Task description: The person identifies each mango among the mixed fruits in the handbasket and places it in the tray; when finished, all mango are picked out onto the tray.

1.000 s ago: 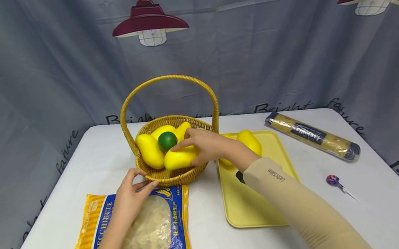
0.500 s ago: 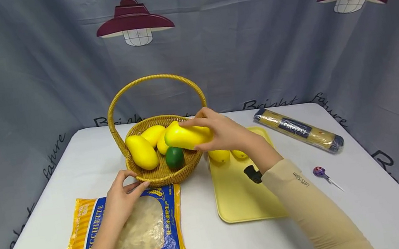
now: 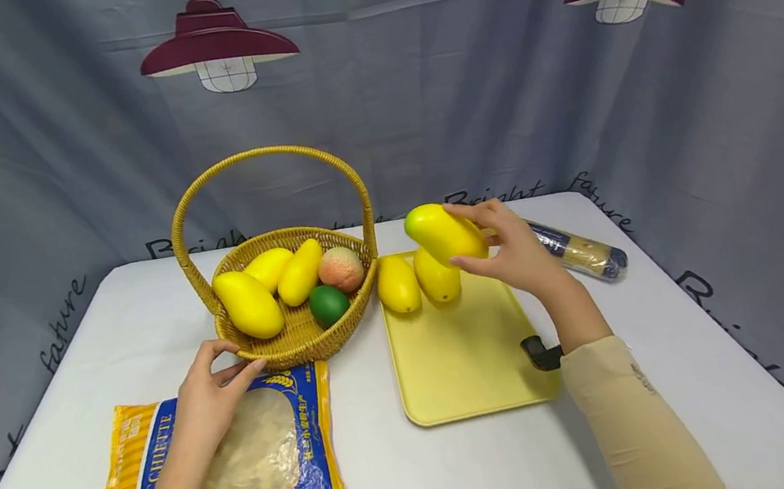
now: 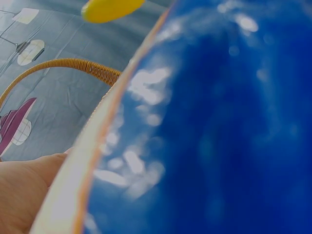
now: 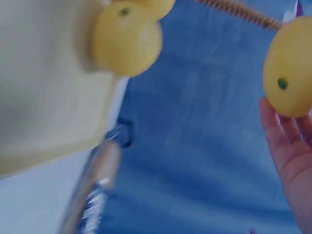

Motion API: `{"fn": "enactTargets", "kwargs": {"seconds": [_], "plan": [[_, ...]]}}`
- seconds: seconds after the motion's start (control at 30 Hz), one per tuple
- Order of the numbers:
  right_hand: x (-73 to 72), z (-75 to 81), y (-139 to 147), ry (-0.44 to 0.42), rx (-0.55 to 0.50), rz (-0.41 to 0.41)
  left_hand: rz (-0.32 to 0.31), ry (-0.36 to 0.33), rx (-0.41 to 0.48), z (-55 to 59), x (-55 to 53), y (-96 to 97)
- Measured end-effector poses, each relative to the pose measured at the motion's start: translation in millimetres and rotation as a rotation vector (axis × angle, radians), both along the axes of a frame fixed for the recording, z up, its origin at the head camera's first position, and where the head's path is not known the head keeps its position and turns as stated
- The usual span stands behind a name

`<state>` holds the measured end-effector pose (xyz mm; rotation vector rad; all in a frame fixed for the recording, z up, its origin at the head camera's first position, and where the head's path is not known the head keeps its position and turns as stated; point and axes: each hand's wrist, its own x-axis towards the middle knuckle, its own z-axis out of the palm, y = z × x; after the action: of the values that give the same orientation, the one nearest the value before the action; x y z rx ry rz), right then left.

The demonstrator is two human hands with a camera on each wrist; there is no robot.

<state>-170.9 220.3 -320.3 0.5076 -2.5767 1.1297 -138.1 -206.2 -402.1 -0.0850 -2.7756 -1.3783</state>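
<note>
My right hand (image 3: 515, 253) grips a yellow mango (image 3: 444, 233) with a greenish tip, held in the air over the far end of the yellow tray (image 3: 460, 368). In the right wrist view, the fingers support this mango (image 5: 292, 63) from one side. Two more mangoes (image 3: 397, 285) lie side by side on the tray. My left hand (image 3: 206, 401) holds the front rim of the wicker basket (image 3: 295, 356) between thumb and fingers; the left wrist view mostly hides this grip. Inside the basket are three mangoes (image 3: 249, 305), a peach (image 3: 341, 269) and a small dark green fruit (image 3: 329, 306).
A blue and yellow pasta bag (image 3: 263, 451) lies under my left forearm, against the basket's front. Behind my right hand, a spaghetti pack (image 3: 579, 253) lies at the back right. The basket's tall handle (image 3: 261, 153) arches over the fruit. A grey curtain (image 3: 419, 109) hangs behind the table.
My right hand has lifted the mango out of the basket and carried it rightward over the tray, uncovering the peach. The green fruit dropped lower in the basket. My left hand stays at the rim.
</note>
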Motion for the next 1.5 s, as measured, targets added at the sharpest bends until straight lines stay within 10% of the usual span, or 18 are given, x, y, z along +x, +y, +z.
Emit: {"fn": "enactTargets", "kwargs": {"seconds": [0.4,1.5], "plan": [[-20.2,-55.7,26.8,-0.238,-0.002,-0.389,0.02,-0.007,0.002,-3.0,0.8,-3.9],[-52.2,-72.7,14.8,-0.469,0.28,-0.556,0.002,0.001,0.025,-0.1,-0.1,1.1]]}}
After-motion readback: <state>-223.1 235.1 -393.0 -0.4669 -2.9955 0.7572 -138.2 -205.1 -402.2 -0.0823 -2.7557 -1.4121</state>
